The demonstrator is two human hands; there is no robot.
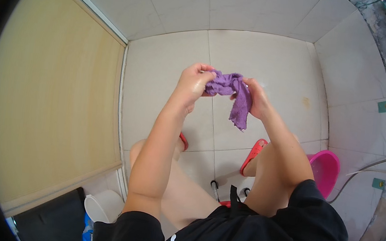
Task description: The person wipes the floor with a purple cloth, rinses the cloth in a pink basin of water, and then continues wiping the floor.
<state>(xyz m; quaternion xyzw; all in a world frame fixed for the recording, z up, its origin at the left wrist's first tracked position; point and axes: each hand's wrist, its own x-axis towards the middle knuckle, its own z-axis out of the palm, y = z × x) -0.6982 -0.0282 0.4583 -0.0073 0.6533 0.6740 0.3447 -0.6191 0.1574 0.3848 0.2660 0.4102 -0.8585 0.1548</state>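
Observation:
A purple cloth (pixel 226 84), crumpled and bunched, hangs between my two hands above the tiled floor. My left hand (pixel 196 82) grips its left end, with the thumb on top and wet-looking skin. At the other side my right hand (pixel 256 97) has hold of the cloth near its bend, and some of those fingers are hidden behind the fabric. From there a loose end of the cloth droops toward me, its edge frayed.
Pale tiles (pixel 168 82) cover the floor. A pink basin (pixel 325 173) stands at the right by a grey hose (pixel 349 177). To the left are a yellowish door panel (pixel 58 95) and a white bucket (pixel 104 204). Red slippers (pixel 253 155) are on my feet.

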